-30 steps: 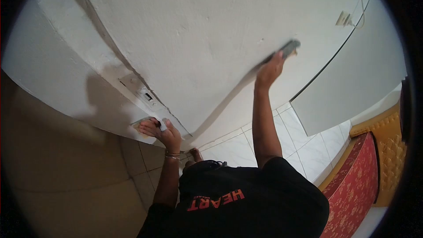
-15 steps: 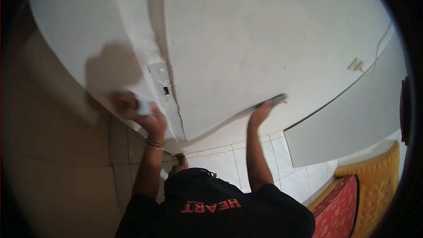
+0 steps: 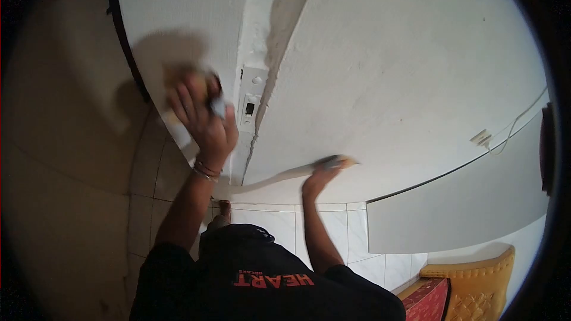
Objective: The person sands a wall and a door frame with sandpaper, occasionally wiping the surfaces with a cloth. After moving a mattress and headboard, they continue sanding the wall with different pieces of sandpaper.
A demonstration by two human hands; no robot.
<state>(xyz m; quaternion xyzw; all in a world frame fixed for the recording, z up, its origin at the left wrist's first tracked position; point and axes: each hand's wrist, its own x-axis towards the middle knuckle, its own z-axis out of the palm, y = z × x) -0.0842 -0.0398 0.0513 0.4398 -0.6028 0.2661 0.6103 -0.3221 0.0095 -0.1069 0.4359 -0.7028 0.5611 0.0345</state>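
My left hand (image 3: 202, 110), a bracelet at its wrist, is up against the white panel (image 3: 178, 6) on the left. Its fingers curl round a small grey and dark thing (image 3: 217, 106), blurred by motion and mostly covered by the hand. Just right of it, a plate with a dark slot (image 3: 250, 109) is set in the white edge strip. Lower and to the right, my right hand (image 3: 321, 178) grips a flat dark grey thing (image 3: 328, 161) with a yellowish end, close to the white wall (image 3: 380, 71). Blur hides what kind it is.
A socket with a plug (image 3: 480, 138) and its cord are on the wall at right. Below stands a grey panel (image 3: 452, 202). A yellow tufted piece of furniture (image 3: 485, 279) with a red patterned surface (image 3: 427, 302) is at lower right. White tiles (image 3: 267, 220) cover the floor.
My left hand has gone up and right with its thing, still against the panel. My right hand has moved left and down along the wall. The whole view has shifted.
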